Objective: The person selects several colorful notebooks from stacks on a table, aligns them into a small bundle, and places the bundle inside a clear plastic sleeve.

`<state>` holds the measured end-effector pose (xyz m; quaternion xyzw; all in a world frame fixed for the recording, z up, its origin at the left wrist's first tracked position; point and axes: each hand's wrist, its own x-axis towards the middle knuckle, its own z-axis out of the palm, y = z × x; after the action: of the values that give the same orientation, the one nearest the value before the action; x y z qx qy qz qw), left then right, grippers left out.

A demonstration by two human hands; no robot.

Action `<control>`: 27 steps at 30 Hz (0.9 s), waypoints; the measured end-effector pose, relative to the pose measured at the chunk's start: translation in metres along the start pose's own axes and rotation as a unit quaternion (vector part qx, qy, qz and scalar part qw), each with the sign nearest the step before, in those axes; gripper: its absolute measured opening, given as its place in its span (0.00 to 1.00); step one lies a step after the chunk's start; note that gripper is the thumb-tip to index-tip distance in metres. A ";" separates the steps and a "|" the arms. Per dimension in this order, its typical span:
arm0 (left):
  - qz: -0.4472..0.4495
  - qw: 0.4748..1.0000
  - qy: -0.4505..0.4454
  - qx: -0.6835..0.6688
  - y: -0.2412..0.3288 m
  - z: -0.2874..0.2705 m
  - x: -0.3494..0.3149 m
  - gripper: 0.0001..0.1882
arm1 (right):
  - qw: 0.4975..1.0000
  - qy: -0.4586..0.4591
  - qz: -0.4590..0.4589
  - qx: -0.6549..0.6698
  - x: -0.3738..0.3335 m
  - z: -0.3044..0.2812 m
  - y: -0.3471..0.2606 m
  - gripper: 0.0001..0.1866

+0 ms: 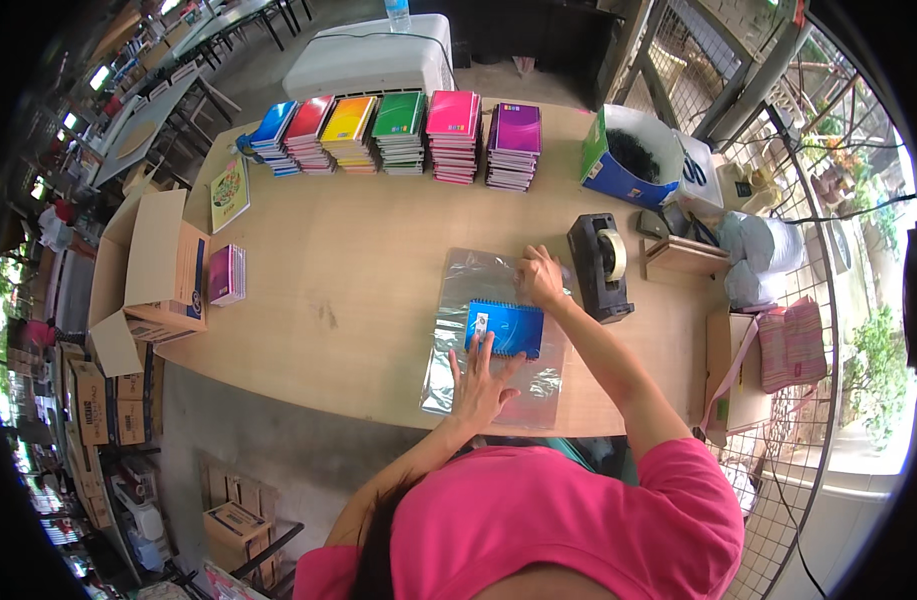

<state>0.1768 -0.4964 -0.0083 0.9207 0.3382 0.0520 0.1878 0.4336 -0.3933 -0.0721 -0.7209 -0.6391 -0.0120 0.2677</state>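
A blue spiral-bound notebook [518, 330] with a small white label lies on a clear, shiny plastic sheet [440, 385] near the table's front edge. My left hand [483, 388] rests on the notebook's lower part and the plastic, its fingers spread. Just beyond the notebook's upper right corner, my right hand [540, 278] has its fingers curled together at the far right part of the sheet. Its fingertips are partly hidden, but they seem to pinch the plastic. A black tape dispenser [588, 265] with a pale roll stands right of that hand.
Notebook stacks in several colours, including a purple one [513, 145], line the table's [348, 250] far side. An open carton [163, 250] stands left beside small purple notebooks [228, 274]. At right are a blue-green box [618, 185], a wooden block [678, 262] and a wire-mesh fence.
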 end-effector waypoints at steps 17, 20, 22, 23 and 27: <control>-0.031 0.997 0.066 0.010 0.006 0.007 0.007 0.42 | 0.985 -0.146 -0.029 0.084 0.044 -0.027 0.000 0.04; -0.032 0.997 0.068 0.016 0.005 0.006 0.005 0.41 | 0.947 0.070 -0.306 -0.068 0.044 -0.057 -0.024 0.04; -0.031 0.997 0.067 0.023 0.004 0.006 0.006 0.41 | 0.963 -0.113 -0.235 -0.065 0.041 -0.062 -0.029 0.05; -0.030 0.997 0.069 0.019 0.005 0.006 0.007 0.41 | 0.961 -0.194 -0.183 -0.069 0.042 -0.062 -0.029 0.05; -0.037 0.997 0.069 0.008 0.009 0.003 0.012 0.41 | 0.959 -0.271 -0.060 -0.051 0.041 -0.059 -0.033 0.07</control>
<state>0.1917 -0.4961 -0.0078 0.9031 0.3849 0.1058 0.1584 0.4299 -0.3780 0.0058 -0.6699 -0.7286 0.1354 0.0457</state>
